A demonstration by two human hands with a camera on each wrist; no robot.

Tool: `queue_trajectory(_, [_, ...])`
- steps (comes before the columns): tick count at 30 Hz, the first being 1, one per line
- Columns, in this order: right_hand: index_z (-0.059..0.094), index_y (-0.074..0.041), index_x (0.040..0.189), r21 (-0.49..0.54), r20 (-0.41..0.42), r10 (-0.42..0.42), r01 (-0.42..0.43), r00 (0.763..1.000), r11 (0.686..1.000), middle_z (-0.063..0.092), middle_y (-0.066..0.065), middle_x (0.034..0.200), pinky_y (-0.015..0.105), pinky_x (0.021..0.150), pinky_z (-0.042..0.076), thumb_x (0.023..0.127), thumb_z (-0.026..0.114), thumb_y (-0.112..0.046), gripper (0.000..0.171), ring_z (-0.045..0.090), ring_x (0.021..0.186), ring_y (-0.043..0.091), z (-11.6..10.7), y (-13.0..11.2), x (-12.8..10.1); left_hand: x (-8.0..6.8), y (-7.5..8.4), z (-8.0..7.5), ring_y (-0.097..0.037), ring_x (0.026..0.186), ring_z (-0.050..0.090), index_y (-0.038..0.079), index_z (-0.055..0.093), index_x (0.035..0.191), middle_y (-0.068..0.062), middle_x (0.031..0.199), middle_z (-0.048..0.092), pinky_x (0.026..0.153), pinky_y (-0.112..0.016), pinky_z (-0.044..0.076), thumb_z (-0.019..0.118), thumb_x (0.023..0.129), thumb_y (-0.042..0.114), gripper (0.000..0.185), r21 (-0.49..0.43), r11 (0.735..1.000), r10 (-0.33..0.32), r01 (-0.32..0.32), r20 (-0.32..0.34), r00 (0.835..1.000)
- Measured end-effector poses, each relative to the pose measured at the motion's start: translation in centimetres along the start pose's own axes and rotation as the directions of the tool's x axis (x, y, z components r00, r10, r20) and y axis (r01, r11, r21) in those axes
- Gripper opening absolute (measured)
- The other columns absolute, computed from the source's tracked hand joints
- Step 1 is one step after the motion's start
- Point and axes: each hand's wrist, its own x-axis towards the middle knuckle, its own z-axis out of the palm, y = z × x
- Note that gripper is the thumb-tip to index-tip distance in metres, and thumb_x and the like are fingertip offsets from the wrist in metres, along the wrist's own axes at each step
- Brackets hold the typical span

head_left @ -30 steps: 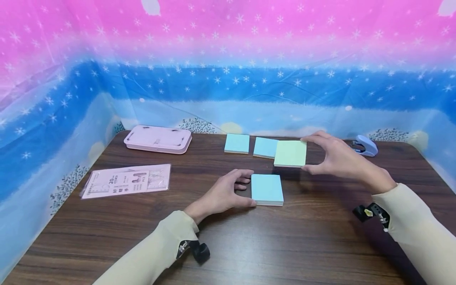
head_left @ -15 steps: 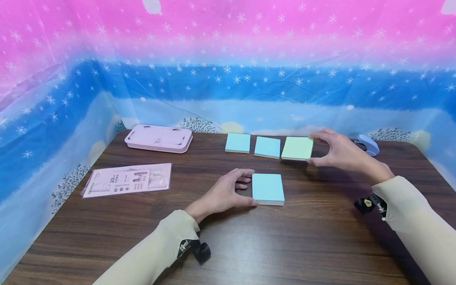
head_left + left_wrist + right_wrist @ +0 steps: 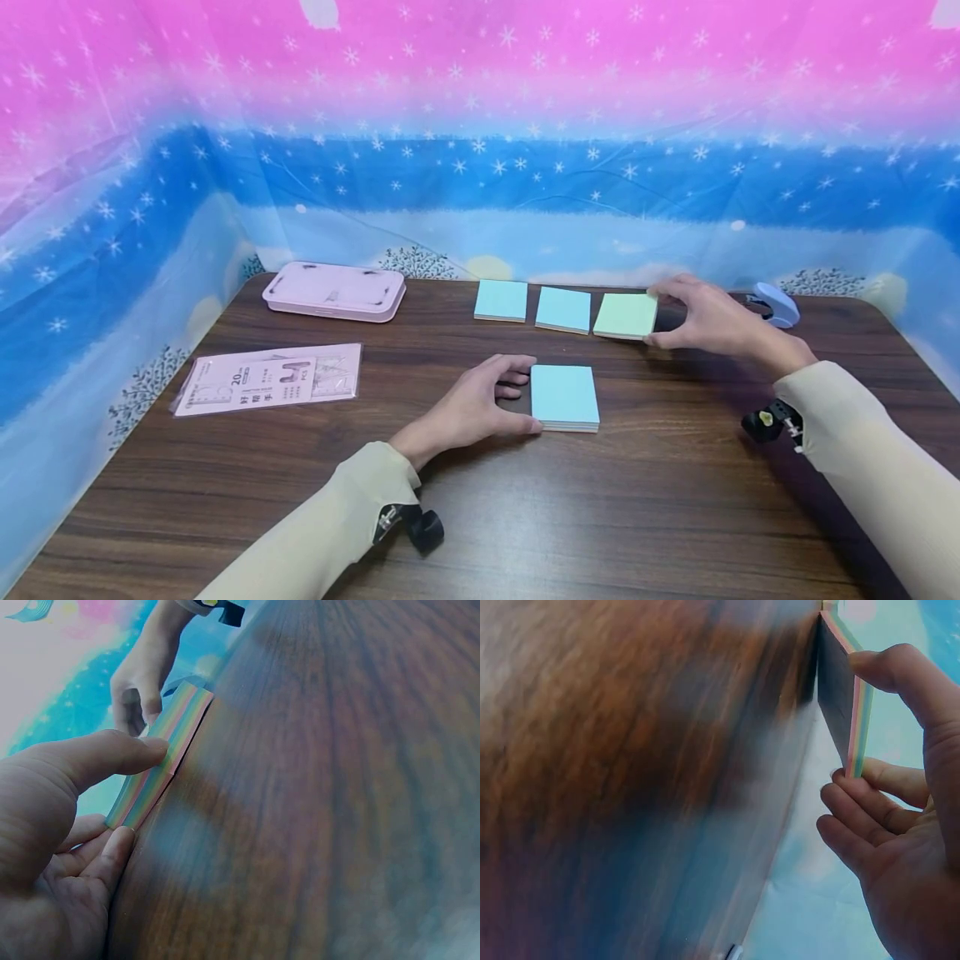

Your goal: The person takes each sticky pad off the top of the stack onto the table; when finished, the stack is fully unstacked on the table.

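In the head view my right hand (image 3: 716, 321) pinches a green-topped sticky note pad (image 3: 625, 315) by its right side. The right wrist view shows that side of the pad (image 3: 841, 694) lifted off the table, with its grey underside showing. My left hand (image 3: 472, 404) holds the left side of a blue-topped stack of sticky note pads (image 3: 565, 393), thumb at the near corner and fingers towards the far one. Striped edges of the stack (image 3: 161, 761) appear in the left wrist view. Two blue-topped pads, one left (image 3: 500, 300) and one middle (image 3: 562, 310), lie in a row beside the green-topped one.
A pink case (image 3: 333, 292) lies at the back left of the wooden table (image 3: 480, 517). Nearer is a flat clear packet (image 3: 266, 381) with printed card. A light-purple stapler-like object (image 3: 776, 306) lies behind my right hand. Patterned cloth (image 3: 480, 167) hangs around the back and sides.
My right hand has moved the green-topped pad rightwards and down, from overlapping the middle blue-topped pad to beside it. The left hand and its stack have stayed in place.
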Motion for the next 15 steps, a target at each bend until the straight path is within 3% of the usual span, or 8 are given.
queue_trajectory(7, [0.051, 0.005, 0.151, -0.040, 0.104, 0.000, 0.004, 0.995, 0.999, 0.041, 0.035, 0.153, 0.072, 0.103, 0.046, 0.091, 0.085, -0.036, 0.080, 0.049, 0.133, 0.055, 0.14, 0.35, 0.53, 0.00, 0.04, 0.03, -0.024, 0.124, 0.064, 0.005, 0.053, 0.153, -0.009, 0.143, 0.059, 0.107, -0.032, 0.053, 0.092, 0.083, 0.013, 0.081, -0.002, 1.000, -0.002, 0.002, -0.005, 1.000])
queue_trajectory(15, [0.048, 0.007, 0.153, -0.074, 0.144, 0.024, -0.014, 0.989, 0.997, 0.039, 0.037, 0.153, 0.071, 0.102, 0.047, 0.092, 0.083, -0.030, 0.080, 0.049, 0.133, 0.056, 0.26, 0.47, 0.91, -0.03, 0.06, 0.08, -0.024, 0.125, 0.064, 0.005, 0.053, 0.153, -0.009, 0.143, 0.059, 0.107, -0.032, 0.053, 0.092, 0.083, 0.014, 0.081, -0.003, 1.000, -0.008, 0.008, -0.004, 1.000])
